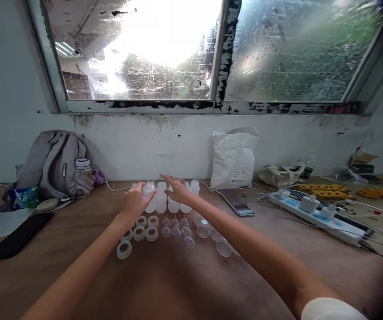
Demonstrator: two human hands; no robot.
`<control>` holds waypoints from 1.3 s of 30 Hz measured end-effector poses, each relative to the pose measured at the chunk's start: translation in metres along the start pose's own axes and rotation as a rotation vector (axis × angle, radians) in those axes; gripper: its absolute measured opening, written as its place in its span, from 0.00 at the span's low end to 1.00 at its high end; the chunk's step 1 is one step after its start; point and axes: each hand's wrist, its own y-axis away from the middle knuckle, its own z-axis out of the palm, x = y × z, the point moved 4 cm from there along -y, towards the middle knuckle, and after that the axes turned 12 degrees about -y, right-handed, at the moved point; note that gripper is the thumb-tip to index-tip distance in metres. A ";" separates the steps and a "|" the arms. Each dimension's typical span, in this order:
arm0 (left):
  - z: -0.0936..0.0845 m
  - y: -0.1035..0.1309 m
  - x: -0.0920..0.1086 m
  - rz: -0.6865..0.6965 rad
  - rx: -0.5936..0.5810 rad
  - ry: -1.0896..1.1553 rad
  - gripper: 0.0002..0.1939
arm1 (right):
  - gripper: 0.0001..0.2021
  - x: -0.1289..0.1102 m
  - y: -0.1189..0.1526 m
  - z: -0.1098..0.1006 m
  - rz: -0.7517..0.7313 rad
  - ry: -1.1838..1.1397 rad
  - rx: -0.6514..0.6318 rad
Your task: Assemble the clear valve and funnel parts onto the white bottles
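Several white baby bottles (pixel 161 202) stand in a row near the wall. At the left end of the row, my left hand (pixel 134 202) grips a bottle (pixel 149 190) around its top, which carries a clear nipple. My right hand (pixel 177 191) is open over the middle bottles, fingers stretched to the left; whether it touches them I cannot tell. In front of the bottles lie white screw rings (pixel 139 233) on the left and clear silicone nipples (pixel 176 231) in the middle. Clear caps (pixel 223 249) lie on the right, partly hidden by my right forearm.
A phone (pixel 238 202) and a white plastic mailer bag (pixel 234 158) are behind my right arm. A power strip (pixel 316 218) with cables stretches across the right. On the left sit a grey backpack (pixel 53 164) and a black phone (pixel 18 236).
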 end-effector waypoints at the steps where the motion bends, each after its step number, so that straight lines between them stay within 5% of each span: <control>1: -0.013 0.003 0.002 0.035 0.084 0.032 0.19 | 0.30 0.000 0.005 -0.005 -0.006 0.013 0.025; 4: -0.043 0.019 0.007 0.083 0.271 0.134 0.19 | 0.23 0.005 0.028 -0.024 0.028 0.109 0.058; 6: -0.048 0.037 0.012 0.140 0.267 0.274 0.18 | 0.13 0.012 0.047 -0.035 0.086 0.173 0.005; 12: -0.012 0.103 0.035 0.344 -0.144 0.563 0.13 | 0.06 0.029 0.108 -0.046 0.130 0.237 -0.181; 17: 0.007 0.118 0.038 0.291 -0.218 0.673 0.15 | 0.13 0.031 0.137 -0.033 0.067 0.333 -0.278; 21: 0.028 0.124 0.038 0.184 -0.330 0.809 0.29 | 0.11 0.030 0.138 -0.035 0.071 0.306 -0.301; 24: 0.043 0.129 0.036 0.065 -0.379 0.912 0.34 | 0.10 0.020 0.130 -0.051 0.044 0.222 -0.181; 28: 0.049 0.130 0.032 -0.063 -0.480 1.052 0.29 | 0.11 -0.012 0.120 -0.076 -0.041 -0.098 0.098; 32: 0.039 0.125 0.031 -0.026 -0.486 1.122 0.21 | 0.12 -0.039 0.114 -0.077 -0.095 -0.391 0.203; 39: 0.038 0.128 0.026 -0.064 -0.472 1.145 0.24 | 0.13 -0.035 0.097 -0.058 -0.071 -0.531 0.122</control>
